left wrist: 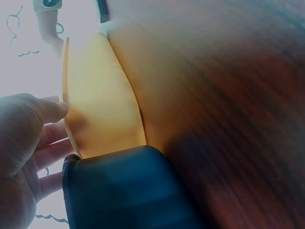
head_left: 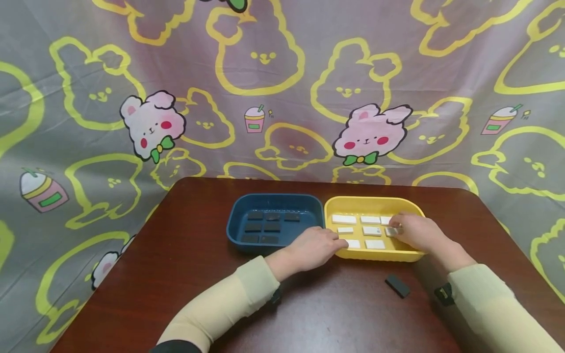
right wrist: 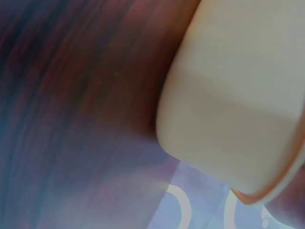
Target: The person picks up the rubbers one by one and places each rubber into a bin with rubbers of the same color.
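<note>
My left hand (head_left: 315, 247) is at the near left corner of a yellow tray (head_left: 379, 255). In the left wrist view its thumb lies outside the tray's rim and its fingers are behind it, so the rim is held between them. My right hand (head_left: 417, 230) reaches over the tray's right side. Its fingertips pinch a small white tile (head_left: 392, 232), partly covered by them. Several other white tiles (head_left: 375, 244) lie in rows on the tray floor. In the right wrist view only the tray's outer wall (right wrist: 228, 105) and a sliver of hand show.
A blue tray (head_left: 275, 197) stands directly left of the yellow one, with several dark tiles (head_left: 253, 227) in rows. One dark tile (head_left: 398, 286) lies on the brown table (head_left: 326, 309), in front of the yellow tray. A patterned curtain (head_left: 291, 113) hangs behind the table.
</note>
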Tool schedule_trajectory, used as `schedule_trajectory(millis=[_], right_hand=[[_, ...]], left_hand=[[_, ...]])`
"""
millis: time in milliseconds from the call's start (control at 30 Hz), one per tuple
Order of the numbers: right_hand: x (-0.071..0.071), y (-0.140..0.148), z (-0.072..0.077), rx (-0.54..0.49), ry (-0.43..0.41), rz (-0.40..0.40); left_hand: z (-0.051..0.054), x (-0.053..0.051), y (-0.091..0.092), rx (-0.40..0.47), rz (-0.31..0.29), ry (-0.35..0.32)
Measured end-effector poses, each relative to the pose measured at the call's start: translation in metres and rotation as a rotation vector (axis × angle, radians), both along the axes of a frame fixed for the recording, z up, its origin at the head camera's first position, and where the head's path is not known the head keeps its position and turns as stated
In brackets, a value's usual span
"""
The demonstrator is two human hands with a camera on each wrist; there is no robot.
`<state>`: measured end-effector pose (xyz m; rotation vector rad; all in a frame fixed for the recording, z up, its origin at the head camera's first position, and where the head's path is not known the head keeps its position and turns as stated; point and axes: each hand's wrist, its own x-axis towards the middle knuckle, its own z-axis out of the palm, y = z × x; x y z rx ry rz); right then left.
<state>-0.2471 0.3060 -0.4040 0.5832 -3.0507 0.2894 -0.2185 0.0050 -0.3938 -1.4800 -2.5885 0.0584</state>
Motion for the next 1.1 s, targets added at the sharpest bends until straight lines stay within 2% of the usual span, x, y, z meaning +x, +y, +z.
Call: schedule_trajectory(millis=[200,433,700,967,1100], right_hand=[[0.011,-0.002,0.016,0.007,0.029,-0.02],[0.032,-0.005,0.03,-0.006,0.078,-0.016],[0.065,-0.016,0.044,-0.014,0.183,0.014],[0.095,-0.027,0.043,-0.006,0.233,0.066],[0.11,-0.029,0.037,0.01,0.186,0.062]], left_hand=[[-0.001,-0.001,0.0,0.016,-0.003,-0.002],[-0.002,0.006,-0.008,0.068,0.009,-0.1],[0.01,0.014,-0.031,0.114,0.003,-0.084],[0.015,0.013,-0.062,0.16,0.004,-0.035],[0.015,0.014,-0.076,0.189,0.017,-0.028]])
